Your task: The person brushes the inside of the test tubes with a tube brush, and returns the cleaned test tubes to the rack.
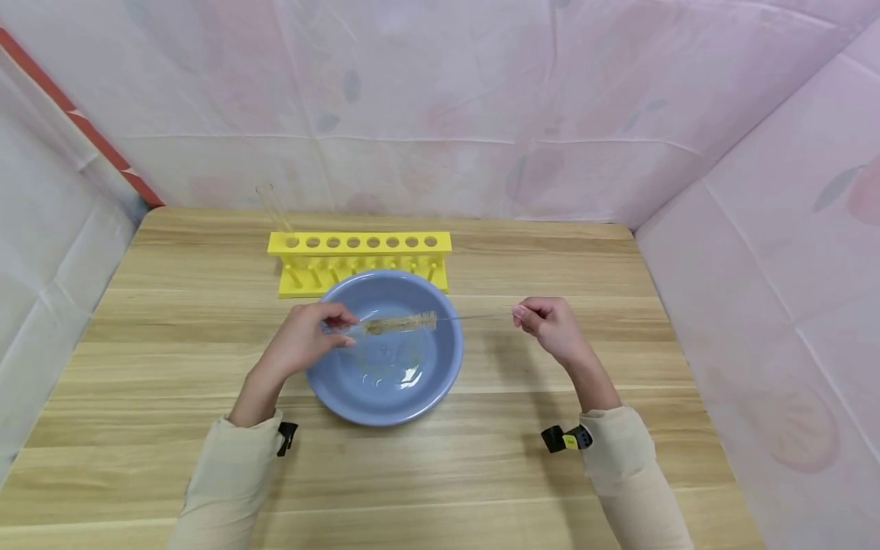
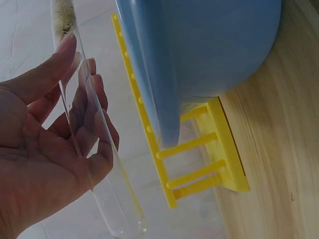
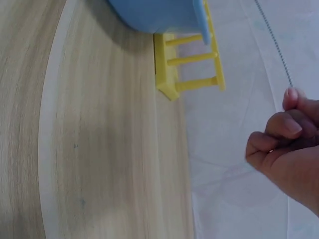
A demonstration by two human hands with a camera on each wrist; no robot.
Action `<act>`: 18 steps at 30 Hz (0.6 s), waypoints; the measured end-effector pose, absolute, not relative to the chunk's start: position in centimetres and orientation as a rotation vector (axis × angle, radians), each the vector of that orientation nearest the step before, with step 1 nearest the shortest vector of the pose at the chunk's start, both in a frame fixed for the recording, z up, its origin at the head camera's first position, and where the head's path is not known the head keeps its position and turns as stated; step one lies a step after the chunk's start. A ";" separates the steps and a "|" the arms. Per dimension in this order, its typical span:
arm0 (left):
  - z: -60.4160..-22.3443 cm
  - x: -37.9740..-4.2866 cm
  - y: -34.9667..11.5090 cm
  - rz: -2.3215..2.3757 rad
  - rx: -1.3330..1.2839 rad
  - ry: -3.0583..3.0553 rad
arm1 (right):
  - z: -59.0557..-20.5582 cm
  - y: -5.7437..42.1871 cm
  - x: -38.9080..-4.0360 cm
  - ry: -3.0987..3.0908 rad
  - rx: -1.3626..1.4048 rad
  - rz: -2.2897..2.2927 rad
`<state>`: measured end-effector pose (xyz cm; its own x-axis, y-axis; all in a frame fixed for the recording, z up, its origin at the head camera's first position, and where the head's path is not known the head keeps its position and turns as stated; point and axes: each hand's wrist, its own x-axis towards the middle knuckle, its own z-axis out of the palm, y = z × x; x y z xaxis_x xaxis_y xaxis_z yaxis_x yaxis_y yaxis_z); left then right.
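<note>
A clear test tube (image 2: 119,204) lies across my left hand (image 1: 302,336), gripped between the thumb and fingers. The tan bristles of a test tube brush (image 1: 402,322) sit in the tube's mouth end, over the blue basin (image 1: 451,367). A thin twisted wire handle (image 3: 273,37) stretches from the bristles to my right hand (image 1: 555,328). Thumb and index finger of that hand pinch the wire's end, while its other fingers are curled. The basin holds some water with bright reflections.
A yellow test tube rack (image 1: 357,243) stands behind the basin, partly hidden by it. Another clear test tube (image 1: 275,208) leans in the rack's leftmost hole. Patterned pale cloth (image 1: 426,176) hangs behind the wooden table (image 1: 440,481) and along its sides.
</note>
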<state>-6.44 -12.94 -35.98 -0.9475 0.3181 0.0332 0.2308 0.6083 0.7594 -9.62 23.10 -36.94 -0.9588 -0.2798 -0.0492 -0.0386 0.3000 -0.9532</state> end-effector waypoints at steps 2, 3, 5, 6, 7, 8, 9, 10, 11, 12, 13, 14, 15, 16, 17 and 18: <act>-36.0 -6.4 -12.9 1.237 0.461 2.740 | -36.7 23.1 -9.6 2.233 -0.193 -1.774; -36.0 -6.4 -12.8 1.223 0.461 2.750 | -36.6 23.1 -9.6 2.152 -0.141 -1.808; -36.0 -6.3 -12.8 1.197 0.460 2.770 | -36.5 23.3 -9.7 1.987 -0.064 -1.870; -36.0 -6.3 -12.8 1.190 0.462 2.777 | -36.4 23.4 -9.8 1.913 -0.040 -1.893; -36.0 -6.3 -12.8 1.183 0.468 2.786 | -36.4 23.5 -9.8 1.843 -0.022 -1.909; -36.0 -6.3 -12.8 1.178 0.474 2.794 | -36.3 23.6 -9.9 1.794 -0.012 -1.912; -36.0 -6.2 -12.8 1.176 0.477 2.798 | -36.3 23.8 -9.9 1.758 -0.013 -1.907; -36.1 -6.2 -12.8 1.175 0.482 2.801 | -36.4 23.9 -9.9 1.733 -0.014 -1.903; -36.1 -6.2 -12.8 1.174 0.488 2.803 | -36.4 24.0 -10.0 1.711 -0.011 -1.898; -36.1 -6.2 -12.8 1.176 0.493 2.804 | -36.4 24.2 -10.0 1.695 -0.007 -1.895; -36.1 -6.2 -12.8 1.179 0.497 2.804 | -36.5 24.3 -10.1 1.677 0.000 -1.892; -36.2 -6.2 -12.8 1.182 0.497 2.804 | -36.5 24.3 -10.2 1.660 0.007 -1.893; -36.2 -6.2 -12.8 1.186 0.495 2.805 | -36.6 24.4 -10.2 1.643 0.012 -1.893; -36.2 -6.1 -12.8 1.188 0.495 2.807 | -36.7 24.5 -10.3 1.628 0.016 -1.897; -36.2 -6.1 -12.8 1.191 0.493 2.809 | -36.7 24.5 -10.3 1.610 0.019 -1.902; -36.2 -6.1 -12.8 1.194 0.489 2.811 | -36.8 24.5 -10.3 1.599 0.019 -1.907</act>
<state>-6.12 -12.85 -36.18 -0.9489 0.3058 0.0776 0.2681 0.6522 0.7091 -10.34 24.55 -36.77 -0.7944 -0.4566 -0.4005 0.4740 -0.0540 -0.8789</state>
